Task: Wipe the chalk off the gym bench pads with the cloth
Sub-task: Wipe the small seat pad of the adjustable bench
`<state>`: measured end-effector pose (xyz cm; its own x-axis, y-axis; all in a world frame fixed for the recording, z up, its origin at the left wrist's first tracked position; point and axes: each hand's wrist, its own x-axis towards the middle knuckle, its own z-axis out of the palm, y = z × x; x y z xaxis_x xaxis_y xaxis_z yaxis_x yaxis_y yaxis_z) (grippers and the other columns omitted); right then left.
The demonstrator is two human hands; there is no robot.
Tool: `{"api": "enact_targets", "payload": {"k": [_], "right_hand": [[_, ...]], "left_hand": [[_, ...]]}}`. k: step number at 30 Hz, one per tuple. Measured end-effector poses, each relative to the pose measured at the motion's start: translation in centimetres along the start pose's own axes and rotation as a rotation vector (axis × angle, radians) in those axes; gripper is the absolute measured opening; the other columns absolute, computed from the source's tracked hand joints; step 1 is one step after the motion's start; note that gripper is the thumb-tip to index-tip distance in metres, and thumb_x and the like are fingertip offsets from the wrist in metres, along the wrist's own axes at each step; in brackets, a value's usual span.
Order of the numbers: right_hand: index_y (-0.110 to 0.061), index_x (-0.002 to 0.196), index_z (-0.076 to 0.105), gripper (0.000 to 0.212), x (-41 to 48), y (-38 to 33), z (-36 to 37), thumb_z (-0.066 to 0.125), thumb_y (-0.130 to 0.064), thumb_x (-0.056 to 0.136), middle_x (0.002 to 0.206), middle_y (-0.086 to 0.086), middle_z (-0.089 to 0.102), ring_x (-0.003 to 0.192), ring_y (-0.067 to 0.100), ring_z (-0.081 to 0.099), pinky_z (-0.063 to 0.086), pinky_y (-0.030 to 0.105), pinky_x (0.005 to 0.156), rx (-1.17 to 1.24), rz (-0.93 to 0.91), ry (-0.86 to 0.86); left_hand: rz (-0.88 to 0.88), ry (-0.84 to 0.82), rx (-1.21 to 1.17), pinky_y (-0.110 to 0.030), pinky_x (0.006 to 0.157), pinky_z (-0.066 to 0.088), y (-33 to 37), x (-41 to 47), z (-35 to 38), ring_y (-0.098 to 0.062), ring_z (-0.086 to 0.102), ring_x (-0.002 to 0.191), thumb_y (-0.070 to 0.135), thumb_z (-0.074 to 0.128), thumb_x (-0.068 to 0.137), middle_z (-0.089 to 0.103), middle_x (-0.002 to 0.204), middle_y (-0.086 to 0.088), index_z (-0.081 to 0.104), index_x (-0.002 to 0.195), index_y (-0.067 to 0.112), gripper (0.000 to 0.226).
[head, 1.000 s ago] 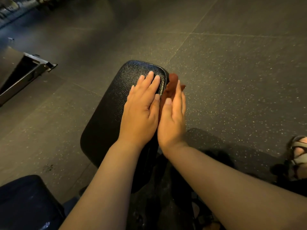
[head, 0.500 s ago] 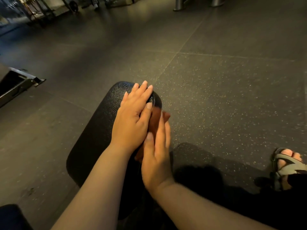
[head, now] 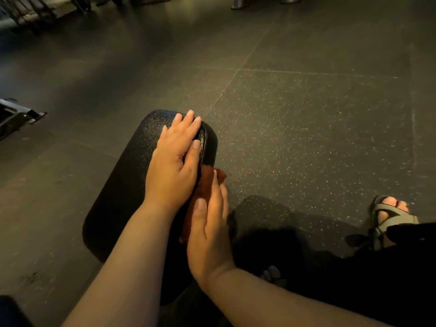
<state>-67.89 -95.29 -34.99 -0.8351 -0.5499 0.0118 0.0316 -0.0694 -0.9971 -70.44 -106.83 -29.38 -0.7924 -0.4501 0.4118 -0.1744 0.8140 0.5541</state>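
Where the cloth (head: 205,182) sits: flat against the right side wall of the bench pad (head: 127,185), just under the seam, with one corner poking past the fingertips.
Right hand (head: 210,230): fingers straight and close together, pressing the cloth to that side wall.
Left hand (head: 172,171): flat on the pad's top, fingers straight and narrow, tips at the far rounded edge.
Open room: speckled floor (head: 306,138) beyond and right of the pad.
Edges nearby: sandalled foot (head: 389,215) well to the right; metal frame (head: 16,116) far left.
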Motion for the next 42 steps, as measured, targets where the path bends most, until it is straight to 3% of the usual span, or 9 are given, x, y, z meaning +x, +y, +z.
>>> {"api": "enact_targets", "payload": {"k": [5,8,10,13,20,27,35,39,42], "right_hand": [[-0.047,0.151,0.025,0.047,4.3,-0.9,0.2,0.032,-0.027,0.109,0.163,-0.009,0.018,0.141,-0.004,0.024,0.017,-0.005,0.098,0.029,0.032,0.111],[-0.043,0.156,0.024,0.049,8.3,-1.1,-1.1,0.03,-0.031,0.109,0.16,-0.005,0.03,0.137,0.005,0.038,0.031,0.019,0.108,0.067,0.054,0.087],[-0.042,0.157,0.021,0.05,6.5,-0.4,-1.3,0.03,-0.029,0.109,0.162,-0.008,0.026,0.139,-0.004,0.035,0.032,0.022,0.114,0.038,-0.007,0.056],[-0.039,0.158,0.017,0.052,0.9,1.2,-0.9,0.029,-0.026,0.109,0.165,-0.013,0.011,0.133,-0.025,0.023,0.031,0.002,0.104,0.035,-0.012,-0.021],[-0.038,0.157,0.021,0.05,4.8,0.4,-0.3,0.029,-0.028,0.108,0.165,-0.004,0.019,0.149,0.008,0.023,0.022,0.02,0.116,0.023,0.044,0.076],[-0.056,0.144,0.006,0.051,-2.0,1.3,-0.2,0.029,-0.029,0.108,0.16,-0.019,-0.002,0.12,-0.042,-0.002,0.011,-0.011,0.093,-0.017,-0.047,-0.075],[-0.046,0.156,0.01,0.051,2.8,-0.4,-0.8,0.027,-0.034,0.109,0.168,-0.008,0.0,0.116,-0.026,0.005,0.01,-0.015,0.079,-0.058,0.023,-0.037],[-0.051,0.154,0.003,0.053,1.0,0.2,-0.5,0.025,-0.043,0.107,0.167,-0.013,-0.003,0.14,-0.011,0.005,0.011,0.009,0.107,-0.045,0.032,-0.036],[-0.05,0.154,0.003,0.053,0.1,0.8,-0.2,0.025,-0.042,0.106,0.167,-0.011,-0.004,0.121,-0.037,-0.002,0.003,-0.01,0.091,-0.059,0.044,-0.04]], "left_hand": [[0.011,-0.037,0.049,-0.034,0.126,0.004,-0.4,-0.8,0.0,-0.003,0.012,0.152,0.025,0.039,0.105,0.027,0.162,0.008,0.038,0.153,0.022,0.048],[0.031,-0.048,0.078,-0.035,0.126,0.004,-0.6,-2.4,-0.2,-0.005,0.011,0.152,0.023,0.039,0.106,0.024,0.164,0.006,0.035,0.155,0.021,0.049],[0.03,-0.041,0.074,-0.038,0.126,0.004,-0.8,-2.7,-0.3,-0.005,0.011,0.152,0.023,0.039,0.106,0.025,0.164,0.006,0.035,0.154,0.02,0.048],[0.018,-0.028,0.062,-0.043,0.126,0.006,-0.6,-2.6,-0.3,-0.004,0.011,0.152,0.022,0.04,0.107,0.025,0.163,0.007,0.036,0.154,0.021,0.047],[-0.014,0.03,0.018,-0.042,0.126,0.011,-0.1,-4.0,0.2,-0.007,0.017,0.152,0.013,0.043,0.105,0.031,0.161,0.003,0.042,0.151,0.017,0.047],[-0.04,0.049,-0.078,-0.045,0.125,0.014,-0.5,-5.0,0.0,-0.008,0.023,0.15,0.004,0.045,0.102,0.037,0.159,0.0,0.046,0.148,0.013,0.047],[-0.042,0.036,-0.033,-0.043,0.126,0.012,-0.1,-5.5,0.2,-0.007,0.019,0.151,0.008,0.044,0.103,0.033,0.16,0.002,0.043,0.15,0.015,0.048],[-0.032,-0.013,-0.013,-0.044,0.126,0.008,0.0,-6.5,-0.2,-0.007,0.013,0.152,0.01,0.042,0.103,0.026,0.163,0.003,0.038,0.153,0.016,0.051],[-0.022,-0.03,0.01,-0.045,0.126,0.007,-0.3,-7.5,-0.2,-0.008,0.011,0.153,0.01,0.041,0.103,0.024,0.164,0.004,0.035,0.154,0.016,0.051]]}}
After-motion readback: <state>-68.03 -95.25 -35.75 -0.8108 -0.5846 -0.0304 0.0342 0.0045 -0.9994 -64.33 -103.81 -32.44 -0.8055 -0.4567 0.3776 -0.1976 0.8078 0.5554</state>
